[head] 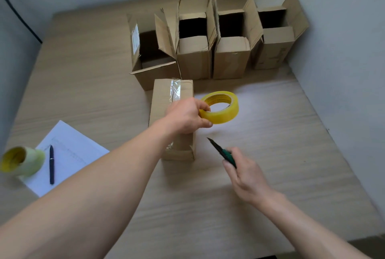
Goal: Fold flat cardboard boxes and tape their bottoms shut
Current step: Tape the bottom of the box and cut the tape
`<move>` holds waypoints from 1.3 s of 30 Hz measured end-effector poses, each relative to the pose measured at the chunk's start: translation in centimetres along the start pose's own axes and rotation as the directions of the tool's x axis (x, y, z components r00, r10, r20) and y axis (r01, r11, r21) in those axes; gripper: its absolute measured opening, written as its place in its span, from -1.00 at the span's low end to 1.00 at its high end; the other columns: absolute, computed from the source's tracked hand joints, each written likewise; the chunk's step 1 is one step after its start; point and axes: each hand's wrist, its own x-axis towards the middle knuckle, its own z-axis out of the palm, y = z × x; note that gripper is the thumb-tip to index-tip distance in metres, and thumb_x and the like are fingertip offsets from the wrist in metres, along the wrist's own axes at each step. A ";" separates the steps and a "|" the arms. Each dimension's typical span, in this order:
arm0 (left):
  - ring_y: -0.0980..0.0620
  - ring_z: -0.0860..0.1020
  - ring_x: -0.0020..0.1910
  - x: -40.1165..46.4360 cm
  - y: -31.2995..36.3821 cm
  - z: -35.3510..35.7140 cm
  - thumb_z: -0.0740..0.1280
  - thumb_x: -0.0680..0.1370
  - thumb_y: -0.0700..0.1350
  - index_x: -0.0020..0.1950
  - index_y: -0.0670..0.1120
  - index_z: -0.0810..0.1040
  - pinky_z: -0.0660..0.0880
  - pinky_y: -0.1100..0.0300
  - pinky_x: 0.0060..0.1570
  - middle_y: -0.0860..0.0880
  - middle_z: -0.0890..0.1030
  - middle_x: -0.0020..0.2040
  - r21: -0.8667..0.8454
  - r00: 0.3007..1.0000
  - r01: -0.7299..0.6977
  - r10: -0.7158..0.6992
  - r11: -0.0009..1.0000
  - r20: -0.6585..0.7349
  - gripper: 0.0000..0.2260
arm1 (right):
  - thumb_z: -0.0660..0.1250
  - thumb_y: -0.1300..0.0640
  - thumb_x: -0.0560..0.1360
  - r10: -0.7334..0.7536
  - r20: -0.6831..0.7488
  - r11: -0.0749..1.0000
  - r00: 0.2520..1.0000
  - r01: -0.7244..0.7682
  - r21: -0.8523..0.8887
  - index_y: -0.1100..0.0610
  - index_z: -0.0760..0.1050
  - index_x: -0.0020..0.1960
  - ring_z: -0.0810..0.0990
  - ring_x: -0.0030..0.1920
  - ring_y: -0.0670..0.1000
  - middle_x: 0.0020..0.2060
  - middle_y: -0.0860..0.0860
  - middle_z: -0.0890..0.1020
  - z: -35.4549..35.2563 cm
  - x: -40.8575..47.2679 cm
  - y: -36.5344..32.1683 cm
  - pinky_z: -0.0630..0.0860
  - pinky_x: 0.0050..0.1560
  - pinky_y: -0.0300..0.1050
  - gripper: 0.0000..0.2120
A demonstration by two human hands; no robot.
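Boxes: four open (193, 50), one taped (173, 112); left hand (185, 115) fingers grasp tape roll (220, 107), right hand (243, 175) grips cutter (221, 151)

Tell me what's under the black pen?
The black pen lies on a white sheet of paper, which rests on the wooden table. A tape roll covers the paper's left corner, so what's there is hidden.

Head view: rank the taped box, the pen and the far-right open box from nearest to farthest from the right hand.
From the right hand, which grips a cutter:
1. Taped box, just to its left, under the left hand.
2. Far-right open box, away by the back wall.
3. Pen, far left on the paper.
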 end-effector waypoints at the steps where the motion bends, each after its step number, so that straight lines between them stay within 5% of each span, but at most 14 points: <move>1: 0.02 0.57 -0.02 0.0 0.0 0.0 0.51 0.34 0.25 0.06 0.26 0.58 0.51 0.12 0.05 0.17 0.62 -0.14 -0.004 1.000 0.004 -0.004 1.000 0.001 -0.66 | 0.26 0.09 0.60 -0.017 -0.010 1.000 1.000 0.017 0.002 0.04 0.42 0.21 0.56 -0.07 0.13 -0.08 -0.03 0.60 0.4 0.3 -0.4 0.43 -0.15 0.01 -0.81; 8: 0.02 0.58 0.01 -0.1 0.0 0.2 0.51 0.35 0.24 0.11 0.24 0.58 0.53 0.04 0.11 0.14 0.63 -0.09 -0.033 1.000 0.002 -0.002 0.999 -0.002 -0.63 | 0.15 0.03 0.63 0.032 0.091 0.984 0.995 -0.016 -0.178 0.02 0.36 0.31 0.55 0.03 0.21 0.07 0.03 0.55 2.8 1.7 -0.6 0.49 -0.07 0.11 -0.73; 12: 0.02 0.57 0.00 -0.1 0.0 0.2 0.51 0.35 0.25 0.07 0.26 0.58 0.52 0.03 0.12 0.16 0.63 -0.11 -0.037 1.000 0.006 -0.006 0.999 -0.001 -0.66 | 0.18 0.02 0.60 0.146 -0.010 0.970 0.989 -0.145 -0.193 -0.03 0.35 0.32 0.54 0.05 0.20 0.07 0.02 0.54 2.5 0.8 1.4 0.50 -0.07 0.10 -0.70; 17: 0.03 0.57 0.00 -0.2 0.0 0.3 0.51 0.36 0.25 0.10 0.24 0.58 0.52 0.04 0.10 0.16 0.62 -0.09 -0.040 1.000 -0.003 0.003 0.999 -0.004 -0.65 | 0.21 -0.03 0.57 0.317 -0.058 0.794 0.947 -0.299 -0.530 -0.01 0.34 0.42 0.45 0.21 0.15 0.19 0.05 0.47 0.7 0.4 3.8 0.38 0.15 0.03 -0.57; 20: 0.04 0.57 0.02 -0.2 -0.1 0.1 0.50 0.36 0.25 0.13 0.24 0.58 0.51 0.07 0.10 0.16 0.62 -0.08 -0.026 1.000 -0.015 0.015 1.000 -0.009 -0.63 | 0.34 0.02 0.49 0.006 -0.346 0.972 0.938 -0.087 -0.219 0.11 0.46 0.36 0.46 0.24 0.15 0.26 0.10 0.49 -0.9 2.2 1.1 0.33 0.17 0.06 -0.54; 22: 0.04 0.58 0.01 -0.3 0.0 0.1 0.50 0.36 0.25 0.12 0.24 0.59 0.51 0.10 0.07 0.16 0.63 -0.09 -0.009 1.000 -0.028 0.028 1.000 -0.014 -0.64 | 0.37 0.03 0.42 -0.299 -0.498 0.950 0.814 0.202 -0.240 0.12 0.46 0.30 0.46 0.22 0.10 0.24 0.07 0.50 -2.6 4.5 -1.5 0.33 0.16 0.02 -0.53; 23: 0.03 0.58 0.01 -0.3 0.0 0.0 0.50 0.36 0.25 0.10 0.23 0.59 0.51 0.10 0.06 0.15 0.63 -0.10 0.001 0.999 -0.036 0.036 0.999 -0.016 -0.65 | 0.38 0.02 0.41 -0.404 -0.469 0.909 0.786 0.286 -0.304 0.10 0.45 0.30 0.47 0.22 0.09 0.23 0.05 0.51 -3.4 5.9 -2.8 0.33 0.19 0.03 -0.52; 25: 0.00 0.58 0.01 -0.4 0.0 0.1 0.48 0.38 0.25 0.08 0.23 0.60 0.51 0.11 0.04 0.14 0.64 -0.08 0.040 0.999 -0.045 0.046 0.998 -0.026 -0.68 | 0.41 -0.01 0.39 -0.467 -0.266 0.831 0.843 0.316 -0.457 0.07 0.41 0.33 0.51 0.22 0.13 0.17 0.04 0.58 -4.4 8.5 -4.7 0.31 0.27 0.17 -0.46; 27: -0.05 0.58 0.03 -0.4 0.1 0.2 0.46 0.39 0.23 0.09 0.22 0.60 0.49 0.14 -0.02 0.10 0.64 -0.05 0.104 0.998 -0.049 0.054 0.993 -0.041 -0.70 | 0.40 -0.05 0.42 -0.382 -0.004 0.789 0.924 0.324 -0.522 0.02 0.32 0.40 0.58 0.14 0.16 0.10 0.03 0.64 -4.9 10.4 -5.5 0.33 0.29 0.18 -0.41; 30: -0.07 0.57 0.03 -0.5 0.2 0.3 0.45 0.41 0.22 0.13 0.18 0.60 0.51 0.12 -0.02 0.07 0.65 -0.01 0.148 0.997 -0.068 0.073 0.987 -0.028 -0.67 | 0.40 -0.04 0.45 -0.245 0.233 0.852 0.941 0.324 -0.411 -0.07 0.18 0.46 0.59 0.07 0.17 0.12 0.02 0.63 -5.4 12.0 -5.1 0.45 0.05 0.03 -0.34; 36: -0.04 0.57 0.03 -1.1 0.1 0.2 0.42 0.40 0.26 0.16 0.17 0.53 0.52 0.05 0.02 0.10 0.62 0.02 0.112 0.990 -0.142 0.144 0.984 -0.007 -0.62 | 0.42 0.01 0.44 -0.153 0.277 0.877 0.949 0.259 -0.404 -0.20 0.21 0.32 0.59 0.02 0.15 0.08 -0.03 0.62 -5.0 13.4 -4.6 0.49 -0.11 -0.01 -0.44; 39: -0.03 0.49 0.03 -2.4 -0.7 0.5 0.47 0.33 0.22 0.22 0.09 0.43 0.42 0.10 -0.06 0.08 0.46 0.11 0.018 0.968 -0.227 0.227 0.974 -0.104 -0.47 | 0.40 0.07 0.42 -0.069 0.293 0.881 0.954 0.196 -0.431 -0.23 0.20 0.29 0.57 -0.01 0.17 0.07 -0.01 0.63 -4.6 13.9 -4.8 0.49 -0.13 0.00 -0.43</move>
